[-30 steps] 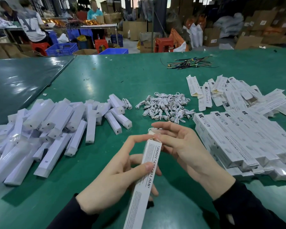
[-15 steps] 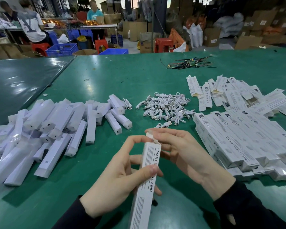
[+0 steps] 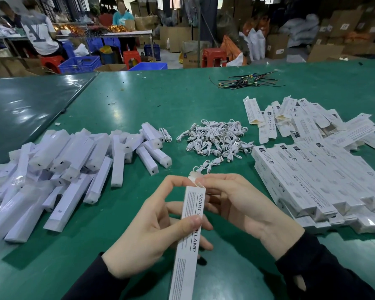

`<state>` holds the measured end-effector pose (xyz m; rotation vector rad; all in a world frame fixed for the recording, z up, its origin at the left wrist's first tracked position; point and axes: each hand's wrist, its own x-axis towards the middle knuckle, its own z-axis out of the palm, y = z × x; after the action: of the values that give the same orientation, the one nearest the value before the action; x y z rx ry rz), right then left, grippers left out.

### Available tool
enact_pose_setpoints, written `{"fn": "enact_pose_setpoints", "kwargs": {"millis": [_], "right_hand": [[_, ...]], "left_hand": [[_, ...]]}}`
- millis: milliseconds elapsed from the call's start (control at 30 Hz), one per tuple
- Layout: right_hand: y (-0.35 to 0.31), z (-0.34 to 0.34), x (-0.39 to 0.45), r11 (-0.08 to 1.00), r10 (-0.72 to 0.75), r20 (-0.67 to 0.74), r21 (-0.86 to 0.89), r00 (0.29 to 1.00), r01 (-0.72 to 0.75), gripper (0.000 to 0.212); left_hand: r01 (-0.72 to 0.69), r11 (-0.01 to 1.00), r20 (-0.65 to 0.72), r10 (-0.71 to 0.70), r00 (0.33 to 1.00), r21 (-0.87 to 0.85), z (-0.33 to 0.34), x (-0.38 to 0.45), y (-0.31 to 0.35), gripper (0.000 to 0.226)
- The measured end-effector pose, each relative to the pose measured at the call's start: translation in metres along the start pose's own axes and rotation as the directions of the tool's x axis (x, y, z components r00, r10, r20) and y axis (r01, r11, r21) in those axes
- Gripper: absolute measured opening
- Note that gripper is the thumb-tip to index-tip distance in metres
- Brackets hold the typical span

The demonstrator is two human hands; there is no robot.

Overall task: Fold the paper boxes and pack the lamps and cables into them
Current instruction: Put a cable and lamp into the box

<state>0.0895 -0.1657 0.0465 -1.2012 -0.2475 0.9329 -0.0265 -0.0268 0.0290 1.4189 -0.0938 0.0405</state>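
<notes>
Fingers of both hands are on the box (image 3: 188, 230) right now. Left hand (image 3: 152, 232) wraps its middle, thumb pressed flat across the printed face, the other fingers curled round behind. Right hand (image 3: 238, 204) is up at the far end, fingertips (image 3: 200, 180) pinching the little end flap (image 3: 194, 176) that stands above the mouth.

Take the box as the landmark. Its long axis runs from my chest out and away, near end low and out of view at the bottom, far end tilted up toward the pile of cables (image 3: 214, 140). That far end is where the work is, and my right hand is the nearer one there; my left only steadies from the box's left side.

One loose cable (image 3: 208, 164) lies on the table (image 3: 182, 100) just beyond the box's far end, touching neither hand. Wrapped lamps (image 3: 74, 161) are heaped well off to the box's left; closed boxes (image 3: 312, 182) are stacked to its right, with flat unfolded ones (image 3: 290, 118) beyond them.

I judge the flap has to tip down toward me, along the long axis, and tuck into the mouth. Whether a lamp and cable are already inside, I cannot tell: the mouth is hidden behind my fingertips.
</notes>
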Motion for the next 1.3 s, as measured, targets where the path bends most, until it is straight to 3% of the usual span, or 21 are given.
{"fn": "enact_pose_setpoints", "kwargs": {"millis": [200, 333, 433, 600, 1300], "right_hand": [[0.0005, -0.0007, 0.0005, 0.995, -0.093, -0.023, -0.048, 0.995, 0.092, 0.013], [-0.0015, -0.0004, -0.0035, 0.973, -0.204, 0.004, -0.105, 0.979, 0.204, 0.038], [-0.0017, -0.0006, -0.0060, 0.956, -0.251, 0.018, -0.151, 0.968, 0.251, 0.031], [-0.0007, -0.0004, -0.0064, 0.950, -0.249, 0.010, -0.194, 0.969, 0.246, 0.014], [0.0080, 0.0034, -0.0035, 0.964, -0.191, -0.075, -0.201, 0.979, 0.173, 0.020]], "left_hand": [[0.024, 1.000, -0.005, -0.024, 1.000, -0.005, 0.0033, 0.0012, -0.0012, 0.029], [0.032, 0.999, -0.020, -0.032, 0.999, -0.020, 0.0032, 0.0017, -0.0009, 0.048], [0.034, 0.999, -0.030, -0.035, 0.999, -0.014, 0.0020, 0.0014, -0.0012, 0.054], [0.045, 0.999, -0.051, -0.045, 0.998, -0.011, 0.0023, 0.0024, -0.0010, 0.055], [0.134, 0.991, -0.128, -0.131, 0.983, 0.014, 0.0020, 0.0035, -0.0055, 0.041]]}}
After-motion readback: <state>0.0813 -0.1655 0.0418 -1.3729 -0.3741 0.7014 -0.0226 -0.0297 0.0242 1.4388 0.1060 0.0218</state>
